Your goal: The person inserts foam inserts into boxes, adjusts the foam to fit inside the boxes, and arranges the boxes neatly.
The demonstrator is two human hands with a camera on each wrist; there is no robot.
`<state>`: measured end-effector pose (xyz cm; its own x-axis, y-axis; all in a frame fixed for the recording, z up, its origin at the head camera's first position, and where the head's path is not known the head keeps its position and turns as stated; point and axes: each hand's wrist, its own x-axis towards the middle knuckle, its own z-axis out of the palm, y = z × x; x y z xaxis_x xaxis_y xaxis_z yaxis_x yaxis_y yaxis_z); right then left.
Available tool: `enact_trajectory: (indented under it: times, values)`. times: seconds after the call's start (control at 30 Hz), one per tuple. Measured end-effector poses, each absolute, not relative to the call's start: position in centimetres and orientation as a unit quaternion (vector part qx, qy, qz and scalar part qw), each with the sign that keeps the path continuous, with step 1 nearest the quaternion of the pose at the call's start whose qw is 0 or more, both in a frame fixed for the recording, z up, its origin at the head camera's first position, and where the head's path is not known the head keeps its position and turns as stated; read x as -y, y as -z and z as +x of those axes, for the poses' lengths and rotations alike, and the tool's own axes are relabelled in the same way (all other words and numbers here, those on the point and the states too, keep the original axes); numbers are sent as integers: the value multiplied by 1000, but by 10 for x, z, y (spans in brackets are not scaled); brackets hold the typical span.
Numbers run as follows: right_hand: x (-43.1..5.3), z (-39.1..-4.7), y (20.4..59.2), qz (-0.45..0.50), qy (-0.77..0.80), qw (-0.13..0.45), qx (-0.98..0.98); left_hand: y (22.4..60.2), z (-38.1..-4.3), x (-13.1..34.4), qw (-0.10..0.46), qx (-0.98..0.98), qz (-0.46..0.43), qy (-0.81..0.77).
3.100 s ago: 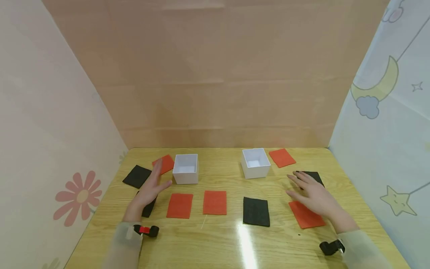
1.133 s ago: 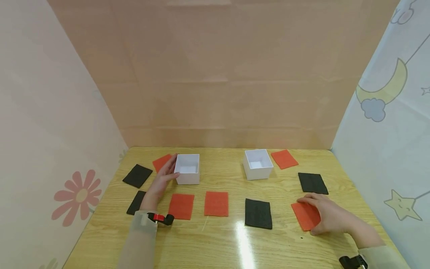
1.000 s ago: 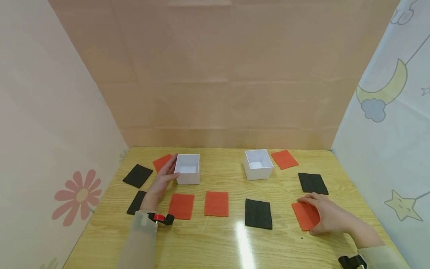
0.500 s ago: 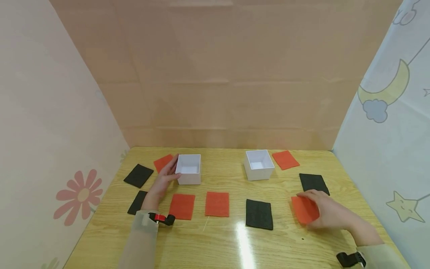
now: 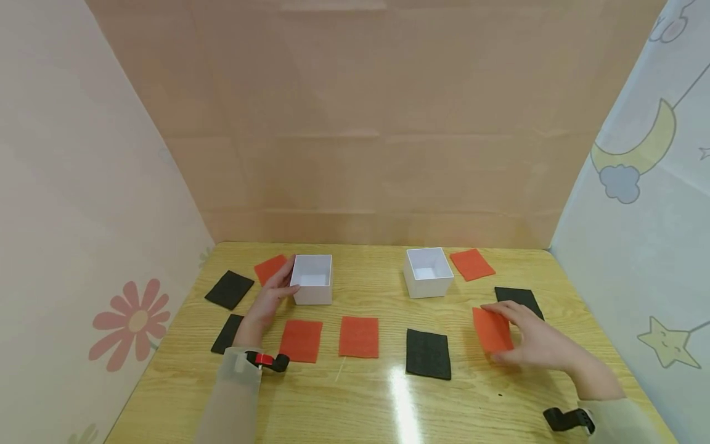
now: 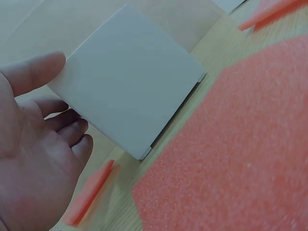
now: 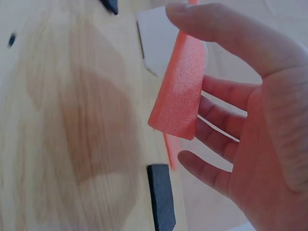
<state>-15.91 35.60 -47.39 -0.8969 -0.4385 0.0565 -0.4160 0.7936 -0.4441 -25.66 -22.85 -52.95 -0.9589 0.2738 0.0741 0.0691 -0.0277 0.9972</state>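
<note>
In the head view my right hand point(image 5: 535, 342) holds a red foam square point(image 5: 492, 330) by opposite edges, tilted and raised off the table. The right wrist view shows that foam square point(image 7: 180, 91) slightly bowed between thumb and fingers. My left hand point(image 5: 270, 302) grips the left side of a white open-topped box point(image 5: 313, 295), its thumb against the front corner. From the left wrist, the box's wall point(image 6: 130, 82) is seen standing on the table, with thumb and fingers at its near edge; a red foam square point(image 6: 236, 139) lies large in the foreground.
A second white box point(image 5: 429, 286) stands right of centre. Red foam squares point(image 5: 359, 337) and black foam squares point(image 5: 428, 354) lie scattered on the wooden table point(image 5: 366, 401). A brown backdrop point(image 5: 355, 154) rises behind, with pale printed walls at both sides.
My right hand has taken the red foam square by its edges and lifted it off the table, slightly leftward. My left hand has moved from above the table to the left box and stayed there.
</note>
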Motion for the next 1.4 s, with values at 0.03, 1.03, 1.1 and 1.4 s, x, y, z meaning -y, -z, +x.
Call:
enact_trajectory:
  times: [0.03, 1.03, 1.1, 1.4]
  values:
    - [-354, -159, 473, -226, 231, 24, -946, 529, -257, 228, 73, -695, 122, -704]
    - [-280, -181, 456, -295, 312, 5, -903, 528, -252, 225, 76, -736, 95, -665]
    - [-274, -184, 455, -302, 313, 6, -900, 527, -251, 224, 75, -738, 87, -665]
    - [-252, -189, 448, -309, 310, 9, -899, 523, -247, 223, 73, -742, 80, -661]
